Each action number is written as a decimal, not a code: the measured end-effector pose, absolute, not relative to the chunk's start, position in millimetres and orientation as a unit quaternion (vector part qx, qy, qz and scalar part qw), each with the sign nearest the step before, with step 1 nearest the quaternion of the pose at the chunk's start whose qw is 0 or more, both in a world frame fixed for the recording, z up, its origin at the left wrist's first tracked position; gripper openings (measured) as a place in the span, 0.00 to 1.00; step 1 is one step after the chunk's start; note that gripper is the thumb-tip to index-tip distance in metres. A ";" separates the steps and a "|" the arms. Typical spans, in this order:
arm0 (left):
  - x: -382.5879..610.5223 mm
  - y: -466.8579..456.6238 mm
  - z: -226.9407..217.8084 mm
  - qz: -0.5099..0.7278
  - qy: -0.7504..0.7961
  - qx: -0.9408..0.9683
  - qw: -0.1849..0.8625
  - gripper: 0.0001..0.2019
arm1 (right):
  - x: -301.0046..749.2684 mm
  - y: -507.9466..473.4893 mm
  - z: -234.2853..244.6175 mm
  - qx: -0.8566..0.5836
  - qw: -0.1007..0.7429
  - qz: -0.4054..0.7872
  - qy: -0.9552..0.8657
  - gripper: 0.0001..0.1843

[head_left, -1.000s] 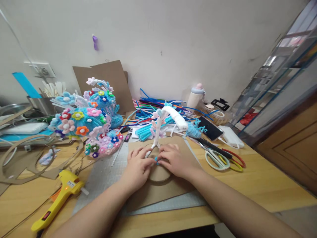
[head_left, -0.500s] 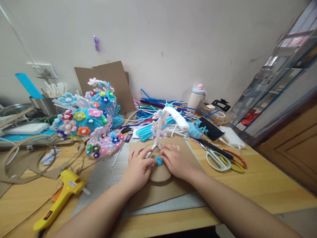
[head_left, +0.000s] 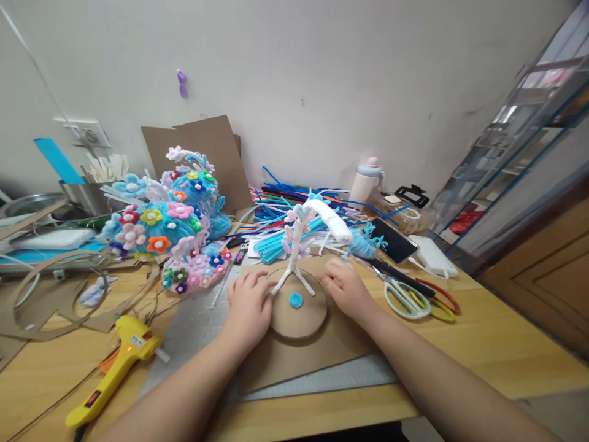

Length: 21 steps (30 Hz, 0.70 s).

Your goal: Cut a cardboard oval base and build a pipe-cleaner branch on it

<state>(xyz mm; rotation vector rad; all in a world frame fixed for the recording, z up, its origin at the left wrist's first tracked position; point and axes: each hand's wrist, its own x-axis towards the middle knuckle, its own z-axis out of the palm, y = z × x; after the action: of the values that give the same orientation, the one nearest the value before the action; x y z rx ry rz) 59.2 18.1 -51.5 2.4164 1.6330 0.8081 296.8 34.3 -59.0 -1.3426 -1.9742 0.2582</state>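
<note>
My left hand (head_left: 251, 307) has its fingers bent at the left rim of a round cardboard disc (head_left: 301, 322). Curled fingers of my right hand (head_left: 347, 285) are at the disc's upper right rim; their tips are partly hidden. A small blue coiled circle (head_left: 296, 299) lies flat near the disc's middle. Behind it, a white wrapped stem (head_left: 296, 250) stands upright on splayed legs on the disc, bends over to the right at the top and carries small pink and blue flowers. Under the disc lies a cardboard sheet (head_left: 280, 371) on a grey cutting mat (head_left: 181, 344).
A yellow glue gun (head_left: 115, 368) lies left. Flower-covered blue craft pieces (head_left: 159, 230) stand behind it. Pipe cleaners (head_left: 280, 242) pile up at the back. Scissors (head_left: 407, 301), a phone (head_left: 396, 239), a white power bank (head_left: 432, 256) and a bottle (head_left: 365, 181) are to the right.
Both hands have moved apart, away from the blue coiled circle, out to the disc's left and right rims. The circle and the stem's legs are now uncovered.
</note>
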 end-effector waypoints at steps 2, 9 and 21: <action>56.8 20.2 -51.4 0.273 0.554 0.785 0.052 0.15 | 297.3 35.4 -60.4 -0.519 0.392 0.124 -0.749 0.05; 54.8 22.7 -50.0 0.273 0.556 0.783 0.054 0.14 | 308.7 40.3 -63.2 -0.574 0.384 0.161 -0.705 0.06; 56.2 21.0 -49.0 0.266 0.550 0.789 0.065 0.14 | 324.4 48.9 -60.3 -0.681 0.256 0.024 -0.686 0.08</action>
<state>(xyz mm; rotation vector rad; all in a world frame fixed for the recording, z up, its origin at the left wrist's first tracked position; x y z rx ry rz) 56.2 21.0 -49.0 2.3820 1.6591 0.8014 324.4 48.9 -60.3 -1.8477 -1.8607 0.0652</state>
